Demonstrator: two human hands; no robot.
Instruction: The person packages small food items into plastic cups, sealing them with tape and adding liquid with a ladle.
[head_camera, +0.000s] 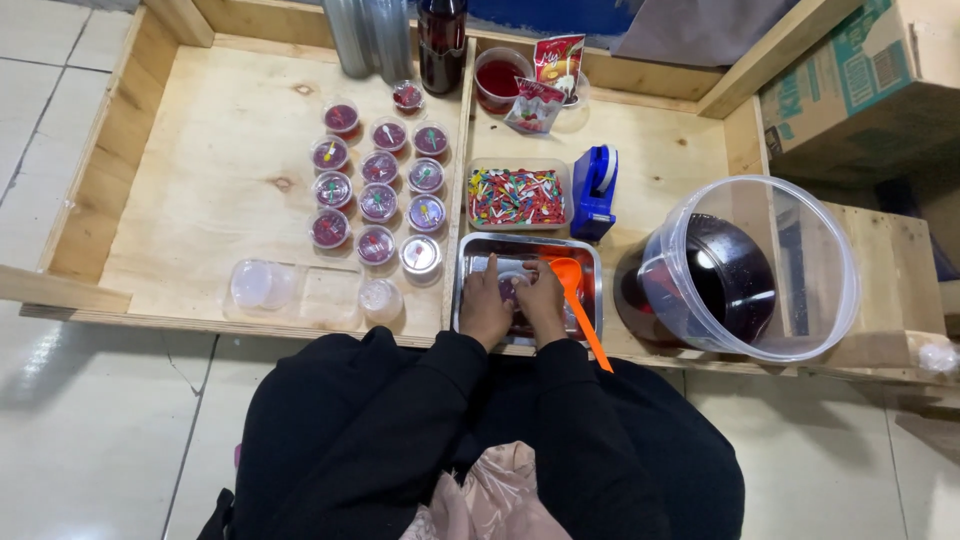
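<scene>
Fingers of both hands (515, 305) closed around small cup (515, 290) of dark-red liquid in steel tray (480, 250).

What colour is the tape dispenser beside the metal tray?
Blue, seen clearly in the head view: tape dispenser.

Small cup (517, 290) mostly hidden betw. hands, dark bottle (441, 40) top cut off

Small lidded cup (514, 291) (mostly hidden) upright in steel tray (478, 262)
</scene>
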